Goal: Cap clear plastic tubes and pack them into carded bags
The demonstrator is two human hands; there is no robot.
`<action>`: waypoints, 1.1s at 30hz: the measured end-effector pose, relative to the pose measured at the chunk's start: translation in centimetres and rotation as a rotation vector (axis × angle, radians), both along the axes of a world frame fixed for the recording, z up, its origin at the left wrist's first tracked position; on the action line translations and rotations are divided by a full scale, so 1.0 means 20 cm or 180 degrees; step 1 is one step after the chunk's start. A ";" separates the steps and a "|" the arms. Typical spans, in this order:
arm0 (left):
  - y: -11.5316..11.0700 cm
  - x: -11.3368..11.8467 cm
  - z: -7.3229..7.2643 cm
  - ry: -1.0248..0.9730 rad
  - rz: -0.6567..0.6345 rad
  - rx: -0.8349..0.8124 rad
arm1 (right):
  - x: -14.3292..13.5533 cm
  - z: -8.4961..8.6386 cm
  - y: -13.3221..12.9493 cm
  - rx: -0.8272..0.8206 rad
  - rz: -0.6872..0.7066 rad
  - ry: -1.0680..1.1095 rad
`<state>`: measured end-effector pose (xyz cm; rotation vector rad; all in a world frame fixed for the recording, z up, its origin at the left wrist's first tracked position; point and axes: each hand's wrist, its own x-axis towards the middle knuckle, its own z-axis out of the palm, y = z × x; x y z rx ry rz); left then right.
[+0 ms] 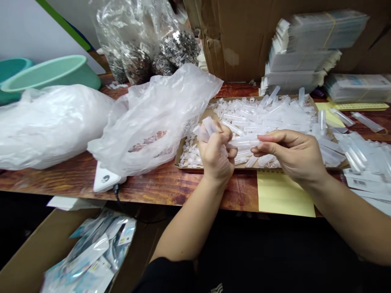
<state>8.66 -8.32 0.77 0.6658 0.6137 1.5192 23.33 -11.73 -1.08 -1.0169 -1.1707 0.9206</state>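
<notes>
My left hand [216, 154] is closed around several translucent plastic tubes [244, 141]. Their ends stick out on both sides of the fist. At the right end of these tubes, my right hand [295, 154] has its thumb and fingertips pinched together; whether a small part sits between them is too fine to make out. Both hands are over a shallow cardboard tray [191, 166], which holds many loose tubes and small white caps [190, 154].
Left of the tray lie a crumpled plastic bag [159, 106] and a full white bag [58, 122]. Yellow paper [285, 195] hangs at the table edge. More tubes [360, 150] and card stacks [317, 32] are on the right. An open box [27, 248] of packets stands below left.
</notes>
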 end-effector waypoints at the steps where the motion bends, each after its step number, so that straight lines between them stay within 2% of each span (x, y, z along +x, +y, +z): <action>1: 0.00 0.00 0.00 -0.0055 -0.0026 -0.0059 | 0.00 0.00 0.00 0.0198 -0.0009 -0.0161; 5: 0.00 0.00 0.00 -0.0062 -0.0243 -0.0202 | -0.01 0.03 -0.02 0.1055 -0.0154 -0.0700; 9: -0.01 0.01 -0.02 0.0038 -0.0092 -0.0175 | -0.05 0.05 -0.04 0.1277 -0.0220 -0.1154; 13: -0.01 0.02 -0.03 0.0143 0.0103 -0.0004 | -0.10 0.05 -0.07 0.1112 -0.0452 -0.1174; 17: -0.02 0.03 -0.05 0.0209 0.0246 0.0135 | -0.13 0.04 -0.08 0.0687 -0.0493 -0.0606; 22: -0.01 0.04 -0.08 0.0392 0.0014 0.0337 | -0.04 0.06 -0.04 0.0095 -0.0326 -0.0349; 25: 0.02 0.04 -0.10 0.0566 -0.0379 0.0398 | 0.06 0.12 0.01 0.0190 -0.0236 -0.0581; 29: 0.05 0.01 -0.10 0.0907 -0.1028 0.0378 | 0.16 0.26 0.06 0.0489 -0.0128 -0.1047; 31: 0.06 -0.01 -0.09 0.1063 -0.1129 0.0406 | 0.21 0.34 0.11 0.0457 0.0289 -0.1349; 33: 0.06 -0.04 -0.08 0.1120 -0.1059 0.0437 | 0.26 0.39 0.22 0.0246 0.0841 -0.1736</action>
